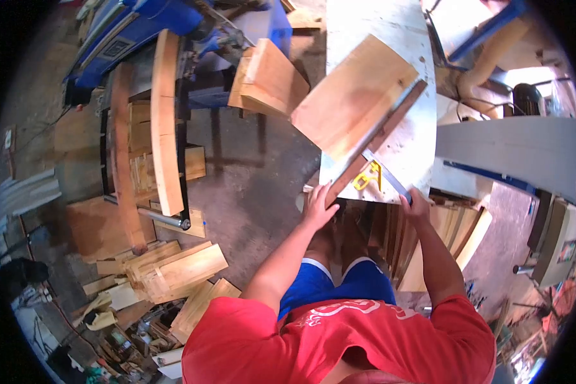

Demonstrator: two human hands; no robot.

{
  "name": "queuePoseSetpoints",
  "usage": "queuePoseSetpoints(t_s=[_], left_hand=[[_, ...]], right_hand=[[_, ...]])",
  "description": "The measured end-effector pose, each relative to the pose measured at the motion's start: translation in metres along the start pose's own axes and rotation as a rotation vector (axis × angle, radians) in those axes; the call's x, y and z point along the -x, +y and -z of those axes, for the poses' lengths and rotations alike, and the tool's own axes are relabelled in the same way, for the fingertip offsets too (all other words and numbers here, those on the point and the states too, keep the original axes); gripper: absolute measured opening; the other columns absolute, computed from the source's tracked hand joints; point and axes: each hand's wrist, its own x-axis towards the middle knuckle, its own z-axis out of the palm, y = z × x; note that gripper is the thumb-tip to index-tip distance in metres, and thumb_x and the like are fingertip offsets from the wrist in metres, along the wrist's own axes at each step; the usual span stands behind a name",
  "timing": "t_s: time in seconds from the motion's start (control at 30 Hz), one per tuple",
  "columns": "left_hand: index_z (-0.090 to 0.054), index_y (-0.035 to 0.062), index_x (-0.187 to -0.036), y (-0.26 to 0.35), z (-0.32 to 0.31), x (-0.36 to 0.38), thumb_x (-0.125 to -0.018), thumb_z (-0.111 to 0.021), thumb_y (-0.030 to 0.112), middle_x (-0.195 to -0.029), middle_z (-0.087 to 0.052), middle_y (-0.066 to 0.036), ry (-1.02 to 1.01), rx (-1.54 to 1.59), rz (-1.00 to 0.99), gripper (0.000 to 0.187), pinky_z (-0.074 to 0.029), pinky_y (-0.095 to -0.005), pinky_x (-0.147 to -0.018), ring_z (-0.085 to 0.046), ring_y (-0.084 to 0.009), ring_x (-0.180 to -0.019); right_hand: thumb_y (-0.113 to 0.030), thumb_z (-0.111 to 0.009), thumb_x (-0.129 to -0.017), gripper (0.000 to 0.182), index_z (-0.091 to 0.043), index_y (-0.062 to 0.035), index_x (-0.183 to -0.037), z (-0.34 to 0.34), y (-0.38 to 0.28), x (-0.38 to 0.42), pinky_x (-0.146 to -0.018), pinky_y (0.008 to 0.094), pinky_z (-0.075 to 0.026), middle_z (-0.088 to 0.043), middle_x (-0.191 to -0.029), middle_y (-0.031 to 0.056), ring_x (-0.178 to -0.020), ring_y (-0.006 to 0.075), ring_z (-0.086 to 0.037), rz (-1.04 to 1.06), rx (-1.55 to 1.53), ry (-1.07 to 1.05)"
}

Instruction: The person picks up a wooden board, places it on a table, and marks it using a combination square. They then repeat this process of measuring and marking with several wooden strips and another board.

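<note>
A wide wooden board lies at a slant on the white table. Along its lower right edge runs a long dark wooden strip. My left hand is closed around the near end of this strip, at the table's front left corner. In my right hand, at the front right corner, is the end of a metal ruler, whose far end reaches the strip. A yellow tool lies between my hands, beside the ruler and strip.
Thick wooden blocks stand left of the table. Long beams rest on a metal roller frame farther left. Wood offcuts are piled on the floor. Upright boards stand below the table at right, near a grey machine surface.
</note>
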Motion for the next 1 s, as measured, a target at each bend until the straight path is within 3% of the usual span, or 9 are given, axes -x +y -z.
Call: queuePoseSetpoints(t_s=[0.2, 0.33, 0.43, 0.47, 0.5, 0.67, 0.73, 0.83, 1.0], left_hand=[[-0.056, 0.0111, -0.092, 0.034, -0.015, 0.064, -0.078, -0.065, 0.017, -0.099, -0.054, -0.009, -0.044, -0.008, -0.309, 0.018, -0.043, -0.0437, -0.086, -0.052, -0.0311, -0.099], [-0.059, 0.0083, -0.106, 0.026, -0.097, 0.120, -0.082, -0.064, 0.022, -0.110, -0.057, -0.014, -0.349, 0.206, 0.050, 0.028, -0.044, -0.0455, -0.090, -0.053, -0.0365, -0.107], [-0.054, 0.0033, -0.127, -0.016, -0.175, 0.160, -0.085, -0.061, 0.034, -0.137, -0.046, -0.024, -0.935, 0.016, 0.442, 0.053, -0.039, -0.0456, -0.102, -0.047, -0.0371, -0.124], [-0.057, 0.0023, -0.125, -0.009, -0.167, 0.159, -0.085, -0.058, 0.032, -0.127, -0.055, -0.025, -1.015, 0.184, 0.487, 0.050, -0.041, -0.0458, -0.101, -0.053, -0.0388, -0.119], [-0.058, 0.0030, -0.125, -0.042, -0.225, 0.198, -0.086, -0.055, 0.033, -0.125, -0.057, -0.025, -0.803, 0.212, 0.385, 0.050, -0.041, -0.0451, -0.102, -0.053, -0.0395, -0.119], [-0.055, 0.0042, -0.128, -0.035, -0.220, 0.158, -0.091, -0.048, 0.037, -0.129, -0.056, -0.020, -1.328, 0.101, 0.199, 0.051, -0.043, -0.0442, -0.098, -0.054, -0.0340, -0.119], [-0.064, 0.0061, -0.117, -0.054, -0.212, 0.158, -0.091, -0.049, 0.044, -0.118, -0.063, -0.017, -1.109, 0.141, -0.183, 0.048, -0.049, -0.0450, -0.086, -0.061, -0.0315, -0.109], [-0.068, 0.0093, -0.108, 0.021, -0.098, 0.121, -0.090, -0.051, 0.047, -0.111, -0.066, -0.015, -1.185, 0.337, 0.440, 0.045, -0.050, -0.0448, -0.080, -0.064, -0.0308, -0.100], [-0.067, 0.0096, -0.107, -0.015, -0.047, 0.142, -0.088, -0.055, 0.046, -0.115, -0.064, -0.016, -0.775, -0.029, 0.164, 0.043, -0.048, -0.0459, -0.088, -0.062, -0.0342, -0.102]], right_hand=[[-0.029, -0.064, -0.087, 0.027, -0.053, -0.0049, -0.092, -0.006, 0.008, 0.000, -0.060, 0.0458, -0.044, -0.057, -0.074, 0.0208, -0.069, 0.0404, -0.058, 0.054, -0.008, 0.062], [-0.028, -0.065, -0.086, 0.027, -0.053, -0.0047, -0.091, -0.005, 0.006, 0.001, -0.059, 0.0451, -0.045, -0.058, -0.075, 0.0212, -0.070, 0.0399, -0.059, 0.092, -0.014, 0.091], [-0.026, -0.067, -0.085, 0.026, -0.055, -0.0046, -0.093, -0.006, 0.008, 0.005, -0.059, 0.0430, -0.047, -0.059, -0.077, 0.0215, -0.071, 0.0390, -0.061, 0.060, 0.054, 0.043], [-0.026, -0.067, -0.085, 0.026, -0.056, -0.0042, -0.095, -0.007, 0.009, 0.006, -0.060, 0.0429, -0.048, -0.059, -0.078, 0.0214, -0.071, 0.0390, -0.061, 0.090, 0.042, 0.061], [-0.025, -0.067, -0.085, 0.028, -0.057, -0.0035, -0.099, -0.005, 0.008, 0.006, -0.063, 0.0436, -0.049, -0.061, -0.080, 0.0211, -0.073, 0.0394, -0.061, 0.109, 0.057, 0.068], [-0.024, -0.067, -0.084, 0.037, -0.058, -0.0027, -0.113, 0.003, 0.001, 0.012, -0.072, 0.0447, -0.051, -0.064, -0.094, 0.0214, -0.084, 0.0395, -0.063, 0.135, 0.023, 0.074], [-0.026, -0.067, -0.084, 0.034, -0.060, -0.0051, -0.109, 0.004, 0.007, 0.013, -0.072, 0.0445, -0.051, -0.065, -0.091, 0.0199, -0.083, 0.0389, -0.064, 0.180, 0.005, 0.118], [-0.030, -0.067, -0.083, 0.028, -0.061, -0.0072, -0.099, 0.020, -0.007, 0.018, -0.071, 0.0444, -0.051, -0.066, -0.084, 0.0162, -0.079, 0.0379, -0.064, 0.066, 0.100, 0.003], [-0.038, -0.067, -0.083, 0.033, -0.058, -0.0059, -0.082, 0.028, 0.002, 0.028, -0.067, 0.0459, -0.049, -0.066, -0.076, 0.0148, -0.074, 0.0352, -0.064, -0.038, 0.108, -0.086]])
